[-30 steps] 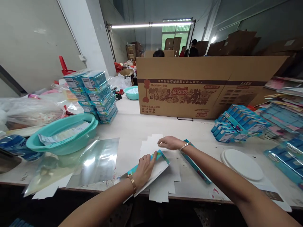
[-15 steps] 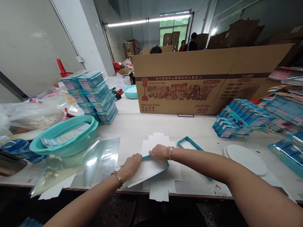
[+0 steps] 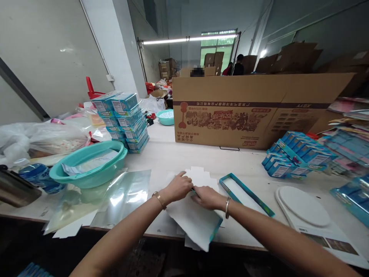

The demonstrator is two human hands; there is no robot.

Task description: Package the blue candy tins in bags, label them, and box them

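Note:
A cardboard tray blank (image 3: 191,221), white inside with a blue-green edge, lies tilted near the table's front edge. My left hand (image 3: 179,187) and my right hand (image 3: 208,197) meet at its far edge, fingers closed on the folded card there. The fingertips cover the fold itself. Beneath it are more flat white blanks (image 3: 198,174), their notched tabs showing behind my hands. To the right of my right hand stands a folded blue tray (image 3: 246,196) with a white bottom and raised sides.
Left are clear plastic sheets (image 3: 123,196), teal basins (image 3: 89,167) and wrapped blue boxes (image 3: 127,119). A large carton (image 3: 221,115) stands at the back. Right are a white kitchen scale (image 3: 305,207) and blue boxes (image 3: 296,154). People are beyond the carton.
Both hands have moved right and closer together along the blank's far edge. The blank has turned, its near corner now pointing toward me. The camera view has shifted slightly.

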